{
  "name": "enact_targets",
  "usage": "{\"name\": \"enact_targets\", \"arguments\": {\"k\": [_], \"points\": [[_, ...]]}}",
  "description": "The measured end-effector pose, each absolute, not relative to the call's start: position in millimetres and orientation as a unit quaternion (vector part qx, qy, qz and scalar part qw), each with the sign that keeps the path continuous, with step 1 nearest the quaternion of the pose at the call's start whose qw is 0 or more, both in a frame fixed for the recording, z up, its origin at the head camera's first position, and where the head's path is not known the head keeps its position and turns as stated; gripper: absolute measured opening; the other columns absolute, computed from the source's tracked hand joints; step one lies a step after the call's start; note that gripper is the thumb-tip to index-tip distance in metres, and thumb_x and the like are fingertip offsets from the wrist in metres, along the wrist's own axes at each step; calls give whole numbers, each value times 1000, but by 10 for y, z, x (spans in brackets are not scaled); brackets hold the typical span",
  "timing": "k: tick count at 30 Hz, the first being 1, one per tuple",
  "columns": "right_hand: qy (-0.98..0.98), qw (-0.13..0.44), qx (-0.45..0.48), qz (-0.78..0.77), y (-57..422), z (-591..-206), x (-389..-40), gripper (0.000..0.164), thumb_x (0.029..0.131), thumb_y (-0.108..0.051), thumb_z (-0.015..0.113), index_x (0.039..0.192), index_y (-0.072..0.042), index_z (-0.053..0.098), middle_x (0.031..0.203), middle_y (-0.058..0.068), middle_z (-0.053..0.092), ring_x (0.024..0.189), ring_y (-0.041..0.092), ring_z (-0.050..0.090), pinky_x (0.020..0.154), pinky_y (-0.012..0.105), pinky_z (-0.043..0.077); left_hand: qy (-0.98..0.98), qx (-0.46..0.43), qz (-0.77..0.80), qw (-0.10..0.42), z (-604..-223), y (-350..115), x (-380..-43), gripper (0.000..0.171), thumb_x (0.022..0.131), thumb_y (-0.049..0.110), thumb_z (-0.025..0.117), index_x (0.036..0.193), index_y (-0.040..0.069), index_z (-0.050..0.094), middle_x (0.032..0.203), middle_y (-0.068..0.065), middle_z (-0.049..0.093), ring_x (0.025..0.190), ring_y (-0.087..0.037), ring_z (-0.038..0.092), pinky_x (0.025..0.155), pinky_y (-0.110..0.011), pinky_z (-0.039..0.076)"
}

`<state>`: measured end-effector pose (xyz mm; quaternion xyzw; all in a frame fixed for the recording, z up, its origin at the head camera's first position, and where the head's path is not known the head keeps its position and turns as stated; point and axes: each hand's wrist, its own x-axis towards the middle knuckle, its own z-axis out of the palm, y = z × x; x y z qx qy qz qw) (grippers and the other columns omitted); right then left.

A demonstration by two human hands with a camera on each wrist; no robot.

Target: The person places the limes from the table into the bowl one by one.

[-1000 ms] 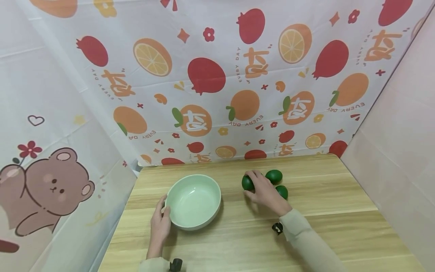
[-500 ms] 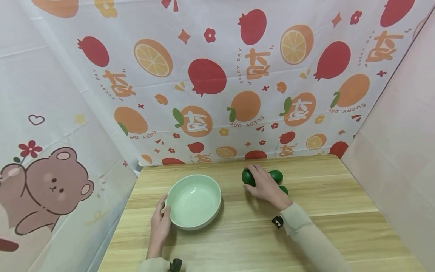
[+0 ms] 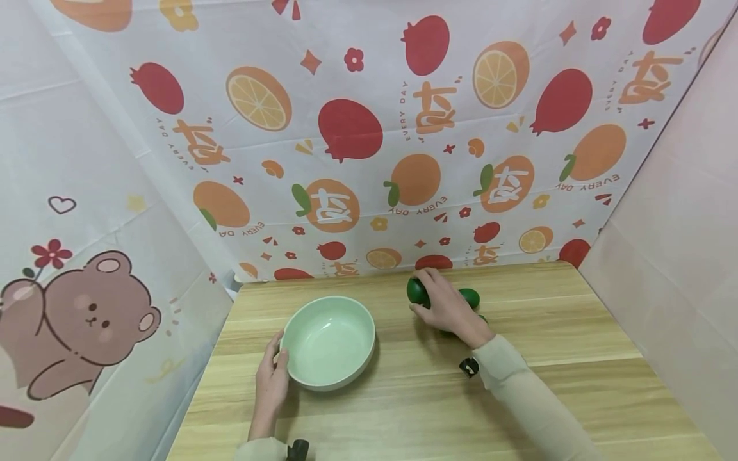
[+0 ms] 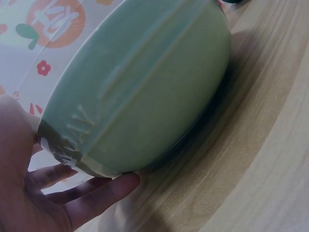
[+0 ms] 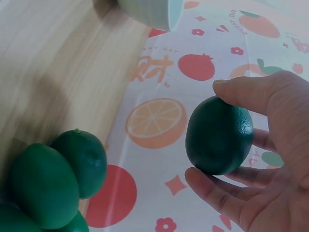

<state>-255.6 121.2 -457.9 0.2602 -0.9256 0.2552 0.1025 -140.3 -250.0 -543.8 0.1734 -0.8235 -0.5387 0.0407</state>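
A pale green bowl (image 3: 328, 346) stands upright on the wooden table, left of the middle. My left hand (image 3: 271, 381) grips its left side, thumb at the rim; the left wrist view has the fingers (image 4: 104, 198) against the bowl's outer wall (image 4: 159, 92). Between the thumb and fingers of my right hand (image 3: 448, 310) is a dark green oval fruit (image 5: 219, 137), lime-like and glossy, held above the table. Several similar green fruits (image 5: 44, 186) lie clustered beneath that hand; in the head view one (image 3: 469, 297) shows behind it, the others mostly hidden.
A fruit-printed cloth (image 3: 352, 128) hangs along the table's back edge. Pale cloth walls (image 3: 680, 243) stand on the right and left, the left one with a printed bear (image 3: 95, 314). Wooden table top (image 3: 392, 410) stretches before the bowl and between both hands.
My right hand has lifted the green fruit off the table and moved it up and slightly back, covering more of the fruits beneath. The left hand and bowl have stayed still.
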Motion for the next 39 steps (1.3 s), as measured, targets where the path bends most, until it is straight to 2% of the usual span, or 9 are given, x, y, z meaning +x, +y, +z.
{"name": "enact_targets", "arguments": {"k": [13,21,30,39], "points": [[-923,116,279,238,1120,-4398,-2603,60,87,-26,80,138,-14,52,138,16,55,116,30,63,95,49,60,-823,170,-540,41,-5443,-2508,-1388,53,112,39,24,163,29,19,167,-21,25,143,-46,42,118,-59,42],[-918,129,296,230,1029,-4283,-2618,58,87,-24,81,137,-14,52,133,15,58,110,27,64,92,45,61,-821,171,-543,41,-5433,-2519,-1379,52,112,38,24,163,28,19,167,-21,25,143,-46,42,118,-59,41],[-918,115,310,220,922,-4173,-2622,64,88,-26,80,142,-13,49,141,16,55,116,29,64,99,46,59,-819,167,-547,41,-5436,-2524,-1381,52,112,38,25,163,28,20,167,-20,25,145,-46,40,120,-58,40],[-908,125,338,212,760,-4073,-2594,61,88,-25,80,140,-15,50,138,15,56,112,26,63,94,42,61,-820,166,-546,37,-5411,-2522,-1384,52,112,38,24,163,28,20,167,-21,25,144,-47,41,118,-59,41]]}}
